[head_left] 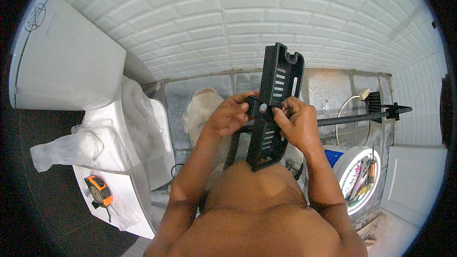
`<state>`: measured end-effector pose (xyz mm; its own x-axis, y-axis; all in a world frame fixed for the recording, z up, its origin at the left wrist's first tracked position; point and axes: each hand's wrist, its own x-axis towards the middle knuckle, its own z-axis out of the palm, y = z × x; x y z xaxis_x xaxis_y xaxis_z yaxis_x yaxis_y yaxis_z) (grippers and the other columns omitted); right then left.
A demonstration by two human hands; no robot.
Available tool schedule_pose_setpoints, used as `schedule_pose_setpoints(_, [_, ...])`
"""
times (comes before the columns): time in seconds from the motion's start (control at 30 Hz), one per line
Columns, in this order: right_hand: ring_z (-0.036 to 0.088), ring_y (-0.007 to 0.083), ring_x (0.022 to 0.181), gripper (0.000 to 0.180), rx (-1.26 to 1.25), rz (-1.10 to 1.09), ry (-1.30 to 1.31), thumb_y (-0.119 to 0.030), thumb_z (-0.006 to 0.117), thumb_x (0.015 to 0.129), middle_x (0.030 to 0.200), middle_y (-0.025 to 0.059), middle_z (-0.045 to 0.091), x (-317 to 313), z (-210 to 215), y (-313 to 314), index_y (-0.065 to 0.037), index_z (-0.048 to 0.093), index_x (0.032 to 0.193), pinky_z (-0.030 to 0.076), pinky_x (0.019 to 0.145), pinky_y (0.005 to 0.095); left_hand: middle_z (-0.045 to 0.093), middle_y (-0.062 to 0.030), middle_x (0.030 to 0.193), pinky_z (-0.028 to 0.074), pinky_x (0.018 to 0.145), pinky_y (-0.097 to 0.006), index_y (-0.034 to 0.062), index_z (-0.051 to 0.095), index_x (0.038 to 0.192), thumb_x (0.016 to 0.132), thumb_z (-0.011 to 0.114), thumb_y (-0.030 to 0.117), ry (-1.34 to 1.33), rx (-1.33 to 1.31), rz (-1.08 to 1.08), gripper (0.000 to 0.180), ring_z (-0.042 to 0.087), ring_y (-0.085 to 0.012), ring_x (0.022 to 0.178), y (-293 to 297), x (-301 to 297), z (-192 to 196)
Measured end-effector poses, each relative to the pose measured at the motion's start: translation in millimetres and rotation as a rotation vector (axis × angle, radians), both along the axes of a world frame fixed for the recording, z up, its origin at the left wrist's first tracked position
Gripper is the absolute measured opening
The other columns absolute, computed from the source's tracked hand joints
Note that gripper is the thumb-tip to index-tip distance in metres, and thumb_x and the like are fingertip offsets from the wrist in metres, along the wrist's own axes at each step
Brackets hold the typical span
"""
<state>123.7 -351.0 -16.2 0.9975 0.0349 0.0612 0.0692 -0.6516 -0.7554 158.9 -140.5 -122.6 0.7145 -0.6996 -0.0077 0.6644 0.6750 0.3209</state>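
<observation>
A long black plastic slotted shelf [270, 97] stands tilted in front of my torso, its lower end close to my stomach. My left hand [231, 114] is closed at its left side, fingers pinching a small black clamp piece [257, 107] with a round opening, set against the middle of the shelf. My right hand [298, 123] is closed on the shelf's right side, thumb and fingertips near the clamp; whether it also touches the clamp is hidden. A dark pole [352, 119] runs behind my right wrist toward the right, with a black fitting [393, 111] near its far end.
To the left is a white toilet [159, 138] with its cistern [66, 57]. On a white board [121, 181] lie an orange-and-black tape measure [98, 191] and a clear plastic bag [66, 150]. A white bucket [376, 181] with hand tools stands right. A tiled wall [247, 24] is ahead.
</observation>
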Motion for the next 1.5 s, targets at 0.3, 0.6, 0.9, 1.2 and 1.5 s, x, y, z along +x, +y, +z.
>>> schedule_pose_setpoints(0.3, [0.058,0.0230,0.055,0.021,0.056,0.015,0.052,-0.016,0.071,0.085,0.065,0.0138,0.060,3,-1,-10,0.001,0.061,0.079,0.044,0.052,0.0355,0.067,-0.0111,0.118,0.047,0.104,-0.040,0.0011,0.060,0.127,0.087,0.072,0.008,-0.038,0.191,0.045,0.042,0.063,-0.0230,0.112,-2,-1,-4])
schedule_pose_setpoints(0.6, [0.061,0.0242,0.059,0.022,0.117,0.065,0.130,-0.018,0.071,0.084,0.071,0.0140,0.062,-7,0,-21,0.001,0.065,0.092,0.047,0.057,0.0351,0.067,-0.0115,0.121,0.052,0.097,-0.039,0.0014,0.060,0.129,0.081,0.078,0.011,-0.296,0.672,0.121,0.052,0.065,-0.0229,0.109,9,-7,28])
schedule_pose_setpoints(0.9, [0.061,0.0248,0.057,0.019,0.146,0.118,0.137,-0.012,0.068,0.086,0.073,0.0149,0.063,-14,10,-28,0.003,0.065,0.097,0.048,0.057,0.0342,0.071,-0.0064,0.105,0.053,0.089,-0.029,-0.0013,0.062,0.124,0.083,0.078,0.011,-0.372,0.780,0.093,0.046,0.067,-0.0124,0.095,9,-10,61])
schedule_pose_setpoints(1.2, [0.057,0.0147,0.054,0.009,0.159,0.130,0.084,-0.008,0.064,0.089,0.065,0.0068,0.059,-15,6,-34,0.001,0.061,0.090,0.044,0.050,0.0282,0.070,-0.0023,0.096,0.052,0.080,-0.025,0.0004,0.064,0.119,0.083,0.076,0.009,-0.521,0.918,0.041,0.039,0.063,-0.0074,0.087,6,-6,82])
schedule_pose_setpoints(1.5, [0.060,0.0236,0.057,0.012,0.132,0.127,0.045,-0.010,0.064,0.087,0.068,0.0122,0.061,-17,11,-30,0.001,0.062,0.091,0.046,0.054,0.0339,0.070,-0.0032,0.098,0.051,0.083,-0.026,0.0005,0.063,0.118,0.085,0.075,0.010,-0.467,0.807,0.075,0.036,0.064,-0.0090,0.089,6,-6,86])
